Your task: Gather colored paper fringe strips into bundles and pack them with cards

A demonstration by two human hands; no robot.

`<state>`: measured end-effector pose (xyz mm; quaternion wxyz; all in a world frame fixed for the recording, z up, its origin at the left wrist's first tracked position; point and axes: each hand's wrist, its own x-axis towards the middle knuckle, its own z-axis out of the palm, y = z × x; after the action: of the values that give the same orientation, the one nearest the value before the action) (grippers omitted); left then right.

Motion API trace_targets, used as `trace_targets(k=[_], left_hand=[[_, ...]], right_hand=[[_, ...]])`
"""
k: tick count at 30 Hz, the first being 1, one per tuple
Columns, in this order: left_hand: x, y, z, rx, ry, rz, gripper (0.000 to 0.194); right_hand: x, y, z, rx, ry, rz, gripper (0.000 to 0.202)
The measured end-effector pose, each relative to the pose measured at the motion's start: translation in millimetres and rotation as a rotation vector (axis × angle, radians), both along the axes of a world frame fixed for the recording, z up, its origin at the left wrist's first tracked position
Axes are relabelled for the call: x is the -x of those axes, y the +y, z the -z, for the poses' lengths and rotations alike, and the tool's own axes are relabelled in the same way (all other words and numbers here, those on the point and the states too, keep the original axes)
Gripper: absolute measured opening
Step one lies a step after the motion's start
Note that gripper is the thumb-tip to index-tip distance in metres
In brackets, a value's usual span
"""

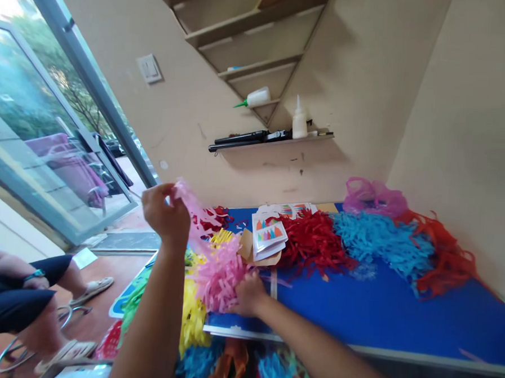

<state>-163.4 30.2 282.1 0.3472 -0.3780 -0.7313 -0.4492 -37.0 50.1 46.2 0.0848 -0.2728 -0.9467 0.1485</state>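
My left hand [166, 213] is raised at left of centre, its fingers pinched on the end of a pink tissue strip. That strip runs down to a pink tissue bundle [220, 272] at the front left of the blue table [347, 312]. On the right side of the bundle rests my right hand [249, 295], fingers curled against it; their tips are hidden in the tissue. Yellow tissue [192, 321] hangs beside the pink bundle. Behind it lie printed cards [269, 235] on brown paper.
Red tissue [313, 243], blue tissue [380, 241] and orange tissue [447, 264] lie along the table's back. A wall shelf [276, 138] holds a glue bottle [299, 122]. A seated person [18, 289] is at the left, near an open glass door.
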Motion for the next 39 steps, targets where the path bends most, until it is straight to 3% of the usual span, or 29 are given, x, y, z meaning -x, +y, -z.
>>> trace_targets(k=[2, 3, 7, 11, 13, 16, 18, 21, 23, 25, 27, 28, 29, 31, 34, 39], left_hand=[[-24.3, -3.8, 13.9, 0.119, 0.11, 0.122, 0.026], [-37.3, -6.7, 28.7, 0.282, 0.191, 0.232, 0.028], [-80.4, -26.6, 116.7, 0.555, 0.291, 0.512, 0.029], [-108.2, -42.8, 194.9, 0.648, 0.277, 0.606, 0.039], [-122.2, -43.3, 221.1, 0.694, 0.291, 0.638, 0.039], [-143.7, -37.3, 248.0, 0.756, 0.321, 0.666, 0.038], [-157.1, -32.1, 260.7, 0.814, 0.347, 0.712, 0.04], [-175.4, -26.6, 274.8, 0.893, 0.376, 0.829, 0.041], [-186.9, -23.8, 280.3, 0.917, 0.362, 0.885, 0.041], [-197.5, -20.3, 282.2, 0.936, 0.338, 0.926, 0.041], [-206.6, -15.8, 281.1, 0.947, 0.314, 0.96, 0.039], [-210.2, -13.7, 279.9, 0.951, 0.307, 0.977, 0.038], [-213.0, -11.9, 278.8, 0.956, 0.302, 0.991, 0.036], [-214.8, -10.4, 277.3, 0.969, 0.296, 1.0, 0.034], [-204.0, -14.3, 276.2, 0.998, 0.288, 0.969, 0.036], [-164.4, -27.8, 266.2, 1.0, 0.244, 0.819, 0.033]], right_hand=[[-9.0, -3.0, -6.3, 0.04, 0.073, 0.009, 0.054], [-16.8, -6.0, -9.1, 0.062, 0.119, 0.022, 0.053], [-63.6, -25.7, -9.0, 0.252, 0.387, 0.055, 0.046], [-97.7, -39.6, 3.9, 0.808, 0.956, 0.042, 0.058], [-106.8, -33.3, 7.6, 0.997, 1.212, 0.102, 0.062], [-134.2, -6.1, 7.5, 1.055, 1.411, 0.246, 0.061], [-172.9, 16.7, 5.4, 0.976, 1.46, 0.38, 0.056], [-252.1, 40.5, 0.9, 0.657, 1.368, 0.694, 0.049], [-296.5, 40.6, -2.7, 0.533, 1.335, 0.821, 0.052], [-316.5, 25.7, -2.6, 0.401, 1.29, 0.877, 0.053], [-308.5, 1.2, 6.7, 0.151, 1.077, 0.799, 0.05], [-296.8, -10.9, 14.9, 0.022, 0.881, 0.672, 0.051], [-282.5, -20.9, 24.5, -0.029, 0.696, 0.51, 0.055], [-255.2, -30.5, 43.4, -0.051, 0.464, 0.369, 0.059], [-237.7, -20.6, 60.0, -0.026, 0.369, 0.385, 0.049], [-254.4, 1.0, 60.8, 0.001, 0.392, 0.37, 0.033]])
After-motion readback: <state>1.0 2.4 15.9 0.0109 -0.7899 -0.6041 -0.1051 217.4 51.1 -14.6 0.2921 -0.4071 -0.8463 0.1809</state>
